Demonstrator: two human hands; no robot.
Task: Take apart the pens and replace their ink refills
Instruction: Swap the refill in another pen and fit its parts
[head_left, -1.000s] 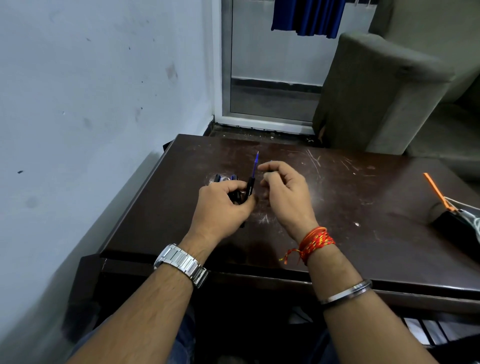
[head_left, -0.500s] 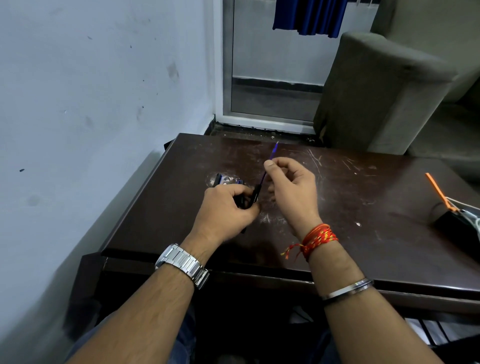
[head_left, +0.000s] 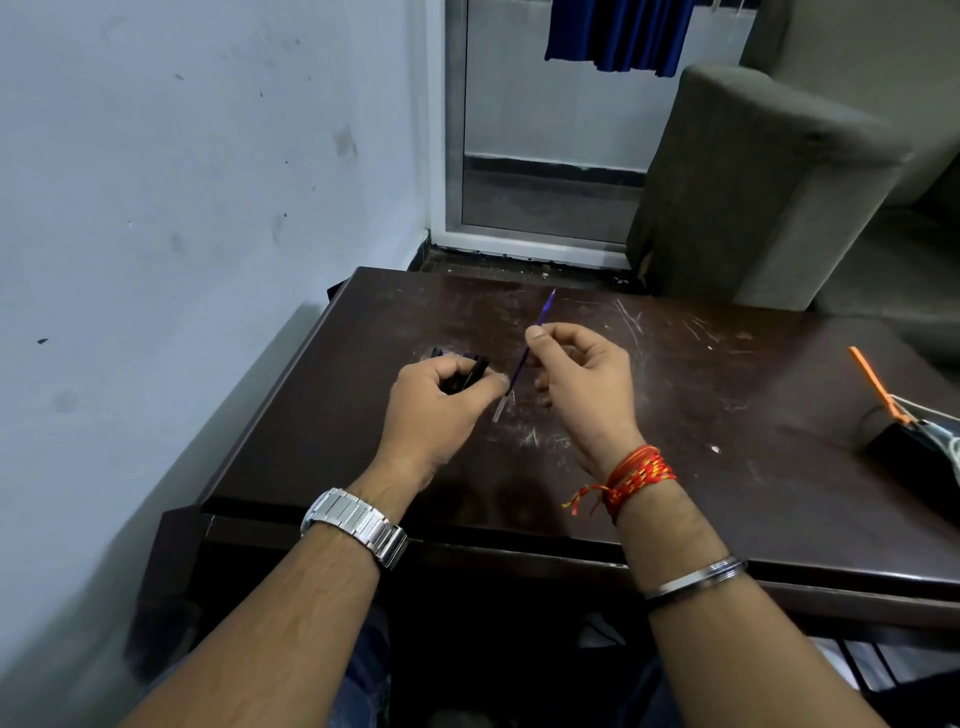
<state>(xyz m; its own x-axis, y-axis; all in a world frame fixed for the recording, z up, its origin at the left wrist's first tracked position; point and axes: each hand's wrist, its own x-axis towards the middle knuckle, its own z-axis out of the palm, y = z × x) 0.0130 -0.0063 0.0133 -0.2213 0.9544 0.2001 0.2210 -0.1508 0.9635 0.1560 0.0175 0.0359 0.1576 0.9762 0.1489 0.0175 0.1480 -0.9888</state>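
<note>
**Refill drawn clear of the pen barrel**

A scratched dark wooden table (head_left: 701, 395) is being viewed from above, set against a pale wall, with a grey armchair (head_left: 753, 176) behind it. Compared with 1 second ago, the blue ink refill (head_left: 524, 358) is no longer seated in the black pen barrel (head_left: 467, 375); it is being held apart, slanting up and away over the table. The refill is being pinched between thumb and forefinger of the right hand (head_left: 582, 384), the other fingers loosely curled. The left hand (head_left: 441, 410) is being kept closed around the barrel. This suggests the disassembly step for 1 pen is done, with a replacement refill still to be fitted. The refill's lower clear end is blurred, and more pen parts behind the left hand are largely hidden. An orange-handled object (head_left: 878, 384) is being cut off at the right edge.
</note>
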